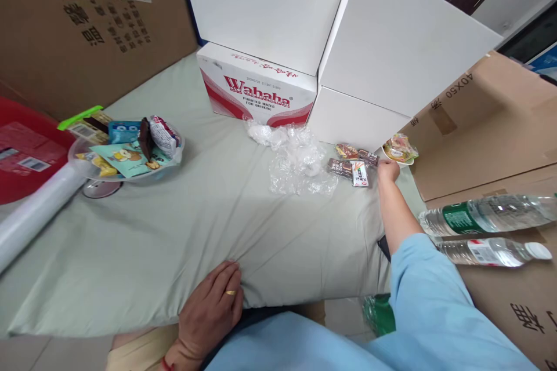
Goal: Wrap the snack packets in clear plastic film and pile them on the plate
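My right hand (389,170) reaches to the far right of the cloth-covered table, fingers closed and mostly turned from view. A small brown snack packet (368,156) lies right at its fingertips; whether it is gripped is hidden. Beside it are brown snack packets (340,167), a white-labelled packet (360,174) and a reddish packet (346,151). Just behind the hand stands a white bowl (409,162) with colourful wrapped snacks (399,148). My left hand (211,304), with a ring, rests palm down on the near table edge, holding nothing, fingers laid out over the cloth.
Crumpled clear plastic (300,165) lies mid-table before a Wahaha carton (261,90) and white boxes (409,40). At left, a clear bowl (78,165) holds snack packs near a plastic roll (39,214). Two water bottles (491,214) lie on cardboard at right.
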The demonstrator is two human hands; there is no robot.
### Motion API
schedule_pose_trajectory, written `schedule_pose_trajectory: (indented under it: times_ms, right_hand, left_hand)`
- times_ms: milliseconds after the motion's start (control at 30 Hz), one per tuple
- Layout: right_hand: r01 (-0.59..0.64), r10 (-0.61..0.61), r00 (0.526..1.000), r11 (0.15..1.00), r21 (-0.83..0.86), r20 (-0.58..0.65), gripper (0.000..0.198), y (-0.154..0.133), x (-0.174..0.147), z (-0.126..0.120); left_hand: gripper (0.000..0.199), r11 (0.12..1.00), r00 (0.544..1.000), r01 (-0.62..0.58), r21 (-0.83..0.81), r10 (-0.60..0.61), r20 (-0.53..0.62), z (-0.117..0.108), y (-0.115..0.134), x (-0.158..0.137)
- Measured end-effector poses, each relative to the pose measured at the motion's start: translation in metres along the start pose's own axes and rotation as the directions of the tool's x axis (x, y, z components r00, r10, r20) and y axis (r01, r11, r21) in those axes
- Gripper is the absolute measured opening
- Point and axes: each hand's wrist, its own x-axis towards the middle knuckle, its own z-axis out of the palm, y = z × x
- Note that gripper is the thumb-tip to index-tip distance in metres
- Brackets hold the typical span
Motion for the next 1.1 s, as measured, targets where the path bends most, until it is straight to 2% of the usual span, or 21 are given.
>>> schedule_pose_trajectory:
  times_ms: [100,167,333,467,567,633,667,700,733,800,833,867,933,967,1000,1033,1067,1100]
  right_hand:
    - [-0.052,0.051,0.997,0.998,-0.024,-0.050,0.031,0.004,-0.014,-0.011]
    - [-0.059,0.059,0.998,0.998,-0.003,-0.002,0.032,0.005,-0.030,-0.010]
    - [-0.084,0.071,0.993,0.987,0.135,0.096,0.033,0.003,-0.077,-0.002]
    - [-0.054,0.046,0.998,0.962,0.267,0.037,0.042,0.002,-0.127,-0.019]
    - [0.029,-0.030,1.000,0.941,0.337,-0.005,0.046,0.003,-0.187,-0.035]
    - [0.189,-0.207,0.978,0.906,0.380,0.008,0.042,-0.001,-0.235,-0.040]
    - [0.273,-0.310,0.949,0.893,0.359,0.049,0.038,-0.005,-0.260,-0.040]
    - [0.369,-0.421,0.902,0.867,0.336,0.095,0.033,-0.011,-0.284,-0.038]
    - [0.483,-0.541,0.830,0.818,0.312,0.135,0.026,-0.019,-0.306,-0.034]
    - [0.687,-0.742,0.631,0.670,0.281,0.226,0.014,-0.038,-0.344,-0.021]
    - [0.759,-0.805,0.518,0.588,0.278,0.289,0.013,-0.048,-0.359,-0.013]
    - [0.808,-0.840,0.399,0.512,0.291,0.369,0.015,-0.057,-0.371,-0.006]
    - [0.845,-0.828,0.148,0.390,0.366,0.541,0.020,-0.074,-0.385,0.007]
    - [0.835,-0.799,0.030,0.350,0.424,0.600,0.021,-0.080,-0.388,0.010]
    - [0.812,-0.773,-0.061,0.330,0.482,0.632,0.024,-0.085,-0.390,0.012]
    - [0.784,-0.758,-0.107,0.334,0.523,0.644,0.028,-0.088,-0.389,0.013]
    - [0.764,-0.756,-0.102,0.357,0.538,0.647,0.032,-0.090,-0.387,0.013]
    - [0.756,-0.760,-0.060,0.389,0.526,0.647,0.035,-0.090,-0.385,0.013]
  left_hand:
    - [0.024,1.000,1.000,0.005,-0.015,-0.005,0.001,0.001,0.000,-0.002]
    - [0.024,1.000,1.000,0.006,-0.023,-0.006,-0.002,0.002,-0.001,-0.003]
    - [0.025,0.999,1.000,0.017,-0.042,-0.018,-0.015,0.004,-0.001,-0.006]
    - [0.026,0.995,0.998,0.054,-0.081,-0.053,0.015,0.005,0.001,-0.011]
    - [0.028,0.987,0.997,0.081,-0.137,-0.079,0.019,0.005,0.002,-0.013]
    - [0.027,0.975,0.995,0.101,-0.197,-0.102,0.006,0.002,0.003,-0.012]
    - [0.026,0.963,0.992,0.123,-0.239,-0.127,-0.002,0.000,0.003,-0.011]
    - [0.024,0.943,0.985,0.162,-0.291,-0.172,-0.008,-0.002,0.003,-0.009]
    - [0.023,0.910,0.972,0.216,-0.354,-0.235,-0.010,-0.003,0.002,-0.008]
    - [0.021,0.806,0.907,0.369,-0.463,-0.421,-0.011,-0.006,0.000,-0.005]
    - [0.020,0.735,0.852,0.449,-0.508,-0.523,-0.004,-0.008,-0.001,-0.004]
    - [0.020,0.661,0.789,0.518,-0.543,-0.615,0.005,-0.009,-0.003,-0.003]
    - [0.021,0.545,0.675,0.614,-0.571,-0.737,0.022,-0.013,-0.009,-0.002]
    - [0.021,0.519,0.641,0.644,-0.562,-0.767,0.026,-0.016,-0.012,-0.002]
    - [0.021,0.516,0.628,0.663,-0.542,-0.777,0.028,-0.018,-0.014,-0.002]
    - [0.022,0.533,0.638,0.671,-0.516,-0.770,0.034,-0.021,-0.017,-0.001]
    - [0.025,0.563,0.665,0.666,-0.489,-0.746,0.046,-0.022,-0.020,-0.001]
    - [0.030,0.601,0.701,0.652,-0.461,-0.711,0.064,-0.024,-0.021,0.000]
